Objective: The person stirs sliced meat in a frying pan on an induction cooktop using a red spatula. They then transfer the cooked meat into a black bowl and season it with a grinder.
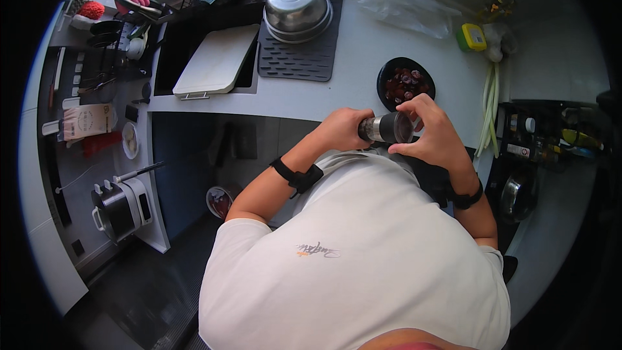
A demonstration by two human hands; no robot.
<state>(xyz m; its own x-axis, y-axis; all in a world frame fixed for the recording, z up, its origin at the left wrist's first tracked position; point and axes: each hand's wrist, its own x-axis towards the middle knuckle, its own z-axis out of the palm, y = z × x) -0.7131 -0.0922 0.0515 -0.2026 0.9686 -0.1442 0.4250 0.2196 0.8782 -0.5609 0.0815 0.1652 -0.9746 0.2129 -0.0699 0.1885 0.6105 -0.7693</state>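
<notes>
Head-worn fisheye view, close above, steeply downward

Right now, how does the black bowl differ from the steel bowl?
The black bowl stands upright; the steel bowl is upside down. The black bowl holds dark red pieces; the steel bowl shows its base. The black bowl is dark, the steel bowl silvery. Both are round.

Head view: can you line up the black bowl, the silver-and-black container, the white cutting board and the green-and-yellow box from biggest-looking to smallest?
1. White cutting board
2. Black bowl
3. Silver-and-black container, partly hidden and probably nearer the camera, so its real size is unsure
4. Green-and-yellow box
</notes>
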